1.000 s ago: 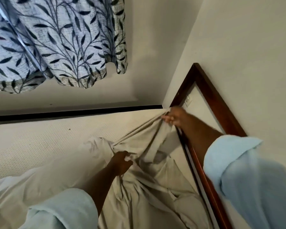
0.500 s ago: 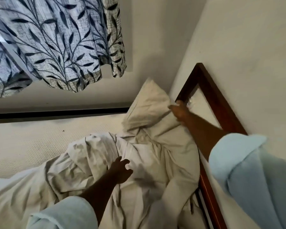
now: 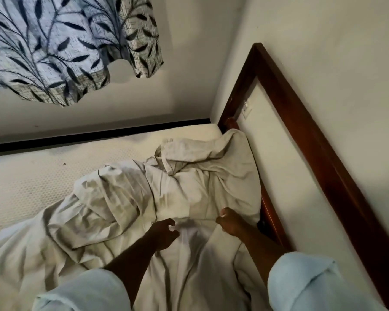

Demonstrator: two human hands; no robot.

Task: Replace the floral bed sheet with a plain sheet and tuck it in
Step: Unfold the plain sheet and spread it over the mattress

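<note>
The right hand (image 3: pixel 233 224) has drawn back from the headboard (image 3: pixel 301 124) corner and now pinches the plain sheet (image 3: pixel 189 182), thumb on top. The left hand (image 3: pixel 163 235) rests on the sheet, fingers curled; whether it grips, I cannot tell. The sheet's raised peak has dropped, bunched on the mattress (image 3: pixel 32 176) against the headboard.

The right hand (image 3: pixel 230 225) pinches a fold of the plain sheet (image 3: pixel 189 187), its fingers hidden beneath. The left hand (image 3: pixel 164 234) is blurred — whether its curled fingers hold cloth is unclear. The curtain (image 3: pixel 54 52) runs off the top and left edges; both sleeves (image 3: pixel 305 286) off the bottom.
</note>
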